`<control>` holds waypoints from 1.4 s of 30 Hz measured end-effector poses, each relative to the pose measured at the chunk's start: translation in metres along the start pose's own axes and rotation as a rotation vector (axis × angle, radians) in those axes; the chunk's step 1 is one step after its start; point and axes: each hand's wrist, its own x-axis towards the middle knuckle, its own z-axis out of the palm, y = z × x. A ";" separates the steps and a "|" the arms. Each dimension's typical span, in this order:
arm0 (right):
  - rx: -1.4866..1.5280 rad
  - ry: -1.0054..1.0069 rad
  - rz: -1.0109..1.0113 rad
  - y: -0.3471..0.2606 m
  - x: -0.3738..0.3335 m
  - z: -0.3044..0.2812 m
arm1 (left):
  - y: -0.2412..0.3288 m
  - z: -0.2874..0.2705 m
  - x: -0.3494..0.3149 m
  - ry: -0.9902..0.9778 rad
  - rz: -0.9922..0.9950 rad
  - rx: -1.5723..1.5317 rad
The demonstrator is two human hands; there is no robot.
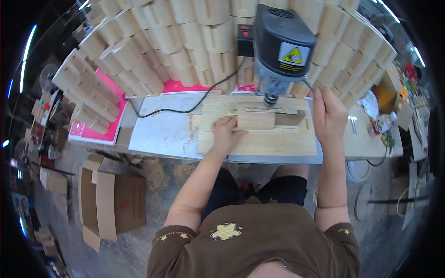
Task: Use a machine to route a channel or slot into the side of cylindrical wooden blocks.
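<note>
A pale wooden block (256, 121) lies in a fixture of thin strips on a flat wooden board (269, 147). My left hand (224, 134) grips the block's left end, thumb along the near side and fingers on the far side. Above it stands a drill press (283, 44) with a dark grey cover, its chuck (270, 98) just behind the block. The chuck hides any bit tip. My right hand (330, 112) is closed round the feed lever (308, 84) at the press's right side.
Tall stacks of slotted wooden pieces (192, 44) wall in the bench's back and sides. A black cable (174, 111) crosses the left of the bench. At the right are a plastic bottle (383, 124) and loose clutter. An open cardboard box (113, 199) stands on the floor at left.
</note>
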 end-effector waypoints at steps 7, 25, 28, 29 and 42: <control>0.095 0.078 -0.022 0.024 -0.051 0.026 | 0.009 0.002 -0.002 0.013 0.003 0.051; 0.061 0.065 0.069 0.015 0.051 0.009 | 0.008 0.005 0.000 -0.092 -0.012 0.058; -0.074 -0.011 0.074 0.047 0.108 0.035 | 0.025 0.022 0.001 -0.063 0.062 0.047; -0.142 -0.039 0.088 0.079 0.124 0.042 | 0.034 0.029 0.005 -0.085 0.093 0.011; 0.084 -0.046 0.057 0.015 0.036 0.000 | 0.026 0.026 0.011 0.000 0.074 0.011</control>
